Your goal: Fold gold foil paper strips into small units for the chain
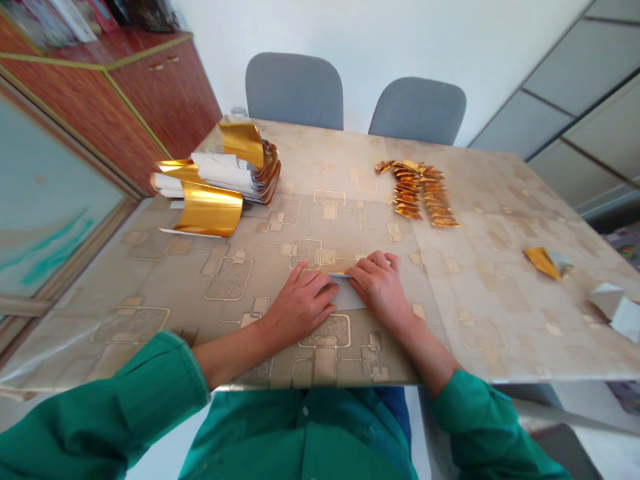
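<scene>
A sheet of paper (349,295), its pale side up, lies at the near middle of the table between my hands, with a narrow fold along its far edge. My left hand (306,297) holds the left part of that fold, fingers bent over it. At the right end, my right hand (379,283) pinches the same edge with its fingers curled. The thumbs are mostly hidden. Gold and white sheets (213,207) lie in a loose stack at the back left. Folded gold pieces (407,191) stand in two rows beyond my right hand.
Gold-and-white paper scraps (544,263) and white scraps (616,308) lie on the right side of the patterned table (480,287). Two grey chairs (295,90) stand at the far edge. A wooden cabinet (160,93) is at the back left.
</scene>
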Tool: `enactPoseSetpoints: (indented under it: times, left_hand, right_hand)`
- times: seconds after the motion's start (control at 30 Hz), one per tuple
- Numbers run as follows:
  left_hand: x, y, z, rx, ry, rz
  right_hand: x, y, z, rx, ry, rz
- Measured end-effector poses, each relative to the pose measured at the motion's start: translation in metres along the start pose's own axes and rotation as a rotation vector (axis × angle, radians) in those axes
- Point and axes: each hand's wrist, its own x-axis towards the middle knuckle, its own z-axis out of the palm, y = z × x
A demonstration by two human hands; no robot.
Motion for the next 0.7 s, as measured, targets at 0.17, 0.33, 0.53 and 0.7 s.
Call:
enactPoseSetpoints:
  times: [0.17,0.33,0.53,0.7]
  left_hand:
    - [-0.001,-0.003,-0.001,-0.015,0.007,0.005]
    - [0.004,-0.008,-0.007,-0.025,0.095,-0.04]
    - [0.005,-0.011,0.004,-0.005,-0.029,0.068]
    - [-0.002,-0.013,0.011,0.007,-0.088,0.078]
  right_hand:
    - [-0.013,-0.002,0.001,0.029,-0.001,-0.002]
    - [-0.018,-0.001,0.004,0.044,0.018,-0.009]
    - [-0.02,-0.004,0.004,0.073,0.022,-0.003]
    - [-0.027,-0.005,0.007,0.009,0.044,0.063]
